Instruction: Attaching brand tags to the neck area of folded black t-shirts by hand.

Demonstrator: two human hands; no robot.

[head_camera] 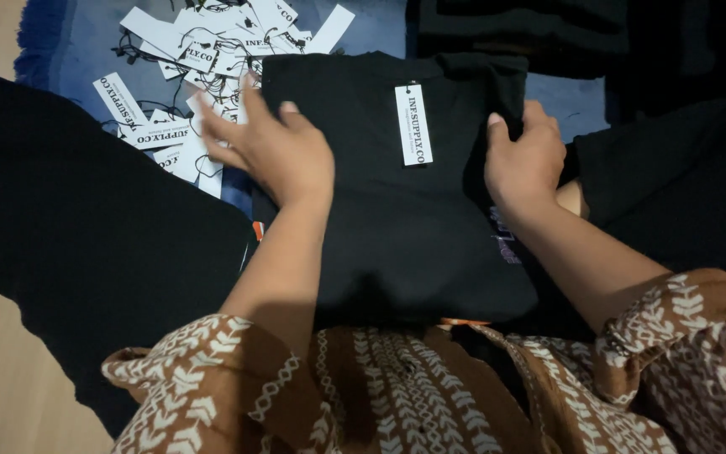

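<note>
Squarely on the person's lap lies a folded black shirt [397,219] with a white tag [413,124] hanging near its collar. At the shirt's left edge, the left hand [275,147] rests flat with fingers spread, gripping nothing. By contrast, the right hand [524,155] curls over the right edge, pinching the cloth. Beyond the shirt's far left corner, a heap of loose tags [203,59] lies on a blue mat [69,50]. If the left palm slides, the fold could probably slip open, or the tag's string could catch under a finger.
</note>
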